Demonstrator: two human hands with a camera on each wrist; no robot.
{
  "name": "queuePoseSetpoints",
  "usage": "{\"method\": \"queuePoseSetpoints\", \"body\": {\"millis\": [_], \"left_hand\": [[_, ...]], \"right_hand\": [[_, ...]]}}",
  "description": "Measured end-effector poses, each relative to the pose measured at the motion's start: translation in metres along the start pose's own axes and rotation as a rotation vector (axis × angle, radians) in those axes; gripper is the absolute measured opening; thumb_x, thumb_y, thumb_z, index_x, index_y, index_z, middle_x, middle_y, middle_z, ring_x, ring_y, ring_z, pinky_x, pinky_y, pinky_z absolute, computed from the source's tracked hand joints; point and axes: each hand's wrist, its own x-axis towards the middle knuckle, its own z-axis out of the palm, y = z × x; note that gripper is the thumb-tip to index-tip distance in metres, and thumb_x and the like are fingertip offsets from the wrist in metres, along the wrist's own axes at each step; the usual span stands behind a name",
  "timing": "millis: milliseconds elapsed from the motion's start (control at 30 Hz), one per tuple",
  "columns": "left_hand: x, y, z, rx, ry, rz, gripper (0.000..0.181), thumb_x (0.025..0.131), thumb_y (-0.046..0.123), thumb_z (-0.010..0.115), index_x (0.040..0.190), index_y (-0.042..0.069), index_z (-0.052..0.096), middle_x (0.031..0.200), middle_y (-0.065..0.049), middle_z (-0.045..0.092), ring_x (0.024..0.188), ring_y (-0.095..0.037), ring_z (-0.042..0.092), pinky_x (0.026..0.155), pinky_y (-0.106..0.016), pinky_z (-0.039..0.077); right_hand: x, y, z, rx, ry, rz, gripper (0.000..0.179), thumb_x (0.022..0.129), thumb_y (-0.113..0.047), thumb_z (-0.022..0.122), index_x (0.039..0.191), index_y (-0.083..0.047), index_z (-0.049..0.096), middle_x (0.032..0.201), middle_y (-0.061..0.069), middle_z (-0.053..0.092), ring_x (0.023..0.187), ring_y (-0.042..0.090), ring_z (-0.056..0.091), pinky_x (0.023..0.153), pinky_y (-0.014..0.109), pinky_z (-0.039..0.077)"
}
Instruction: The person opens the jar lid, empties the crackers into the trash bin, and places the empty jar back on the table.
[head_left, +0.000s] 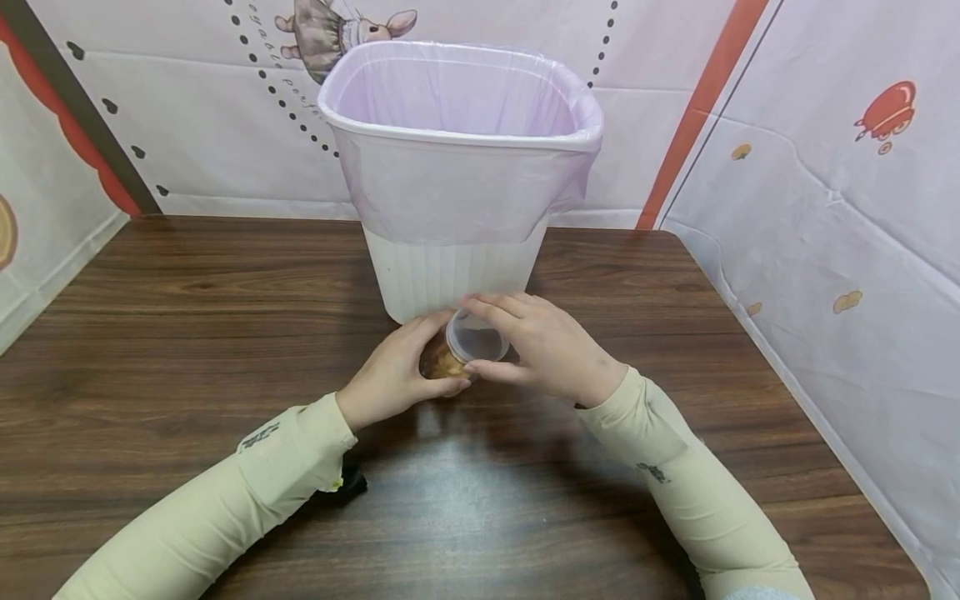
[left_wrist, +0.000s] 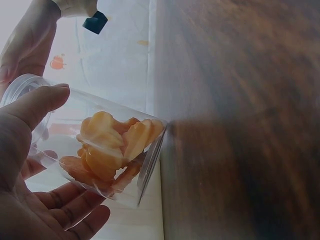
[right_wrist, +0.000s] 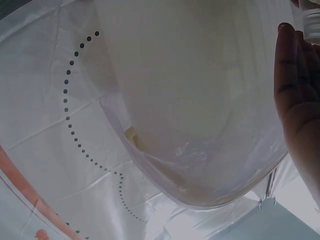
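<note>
A clear plastic jar holds several wavy orange-yellow food pieces. It leans toward the right hand in the head view, its round translucent top facing up and its base near the table. My left hand grips the jar's side, thumb on the near side and fingers round the far side. Over the top, my right hand spans the lid's rim, thumb in front and fingers behind. Part of that right hand shows beside the jar's ridged neck in the right wrist view.
A white bin with a thin lilac liner stands on the dark wood table, just behind both hands. Printed white sheeting hangs round the back and sides. A small black item lies by the left sleeve.
</note>
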Motion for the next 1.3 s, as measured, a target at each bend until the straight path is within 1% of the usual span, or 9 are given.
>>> {"method": "queuePoseSetpoints", "body": {"millis": [100, 200, 333, 433, 533, 667, 1000, 1300], "left_hand": [[-0.0003, 0.0001, -0.0001, 0.001, -0.001, 0.0, 0.069, 0.072, 0.038, 0.073, 0.13, 0.018, 0.042, 0.119, 0.003, 0.054, 0.103, -0.011, 0.051, 0.087, -0.031, 0.043], [-0.0004, 0.0005, -0.0003, -0.003, -0.001, 0.001, 0.067, 0.072, 0.037, 0.073, 0.129, 0.018, 0.043, 0.117, 0.004, 0.054, 0.101, -0.01, 0.051, 0.085, -0.031, 0.043], [-0.0006, 0.0008, -0.0006, -0.001, 0.001, 0.0, 0.067, 0.072, 0.037, 0.073, 0.129, 0.017, 0.043, 0.115, 0.004, 0.055, 0.1, -0.011, 0.051, 0.085, -0.031, 0.043], [-0.0008, 0.001, -0.0006, 0.003, 0.003, -0.007, 0.068, 0.071, 0.038, 0.073, 0.129, 0.017, 0.043, 0.116, 0.003, 0.055, 0.1, -0.011, 0.052, 0.085, -0.032, 0.043], [-0.0007, 0.0013, -0.0006, 0.002, 0.004, -0.013, 0.068, 0.071, 0.037, 0.074, 0.129, 0.018, 0.043, 0.116, 0.003, 0.055, 0.1, -0.011, 0.052, 0.085, -0.032, 0.044], [-0.0005, 0.0021, -0.0006, -0.001, 0.006, -0.009, 0.068, 0.071, 0.036, 0.074, 0.129, 0.017, 0.043, 0.114, 0.003, 0.055, 0.098, -0.011, 0.052, 0.083, -0.031, 0.044], [-0.0003, 0.0007, 0.0002, 0.021, -0.003, -0.018, 0.07, 0.071, 0.039, 0.074, 0.129, 0.017, 0.043, 0.117, 0.003, 0.055, 0.102, -0.012, 0.052, 0.086, -0.032, 0.043], [-0.0001, 0.0006, 0.0002, 0.02, 0.004, -0.001, 0.07, 0.07, 0.039, 0.074, 0.129, 0.017, 0.043, 0.116, 0.003, 0.055, 0.102, -0.011, 0.052, 0.087, -0.031, 0.043]], "right_hand": [[0.0001, -0.0016, -0.0006, -0.025, 0.017, 0.036, 0.066, 0.077, -0.052, 0.061, 0.126, -0.01, 0.05, 0.118, 0.004, 0.057, 0.106, 0.018, 0.055, 0.09, 0.033, 0.045], [-0.0003, -0.0025, -0.0009, -0.058, 0.048, 0.091, 0.069, 0.073, -0.057, 0.062, 0.124, -0.01, 0.052, 0.112, 0.004, 0.059, 0.102, 0.018, 0.056, 0.086, 0.032, 0.047], [-0.0004, -0.004, 0.0002, -0.106, 0.092, 0.146, 0.073, 0.068, -0.062, 0.063, 0.12, -0.011, 0.056, 0.102, 0.003, 0.061, 0.091, 0.017, 0.057, 0.076, 0.031, 0.05], [-0.0006, -0.0053, 0.0019, -0.132, 0.118, 0.162, 0.071, 0.065, -0.063, 0.064, 0.114, -0.013, 0.059, 0.094, 0.001, 0.06, 0.081, 0.016, 0.057, 0.066, 0.03, 0.05], [-0.0006, -0.0067, 0.0038, -0.14, 0.135, 0.162, 0.066, 0.063, -0.063, 0.066, 0.107, -0.014, 0.061, 0.087, 0.0, 0.058, 0.075, 0.015, 0.055, 0.061, 0.029, 0.049], [-0.0007, -0.0082, 0.0049, -0.135, 0.131, 0.154, 0.061, 0.065, -0.061, 0.066, 0.104, -0.014, 0.061, 0.085, 0.0, 0.055, 0.073, 0.014, 0.053, 0.06, 0.028, 0.048], [-0.0013, -0.0084, 0.0038, -0.1, 0.09, 0.111, 0.056, 0.072, -0.052, 0.066, 0.108, -0.01, 0.06, 0.089, 0.003, 0.054, 0.073, 0.014, 0.052, 0.063, 0.026, 0.048], [-0.0014, -0.0073, 0.0018, -0.076, 0.061, 0.084, 0.056, 0.074, -0.049, 0.065, 0.112, -0.008, 0.059, 0.09, 0.003, 0.053, 0.073, 0.013, 0.051, 0.066, 0.026, 0.048]]}}
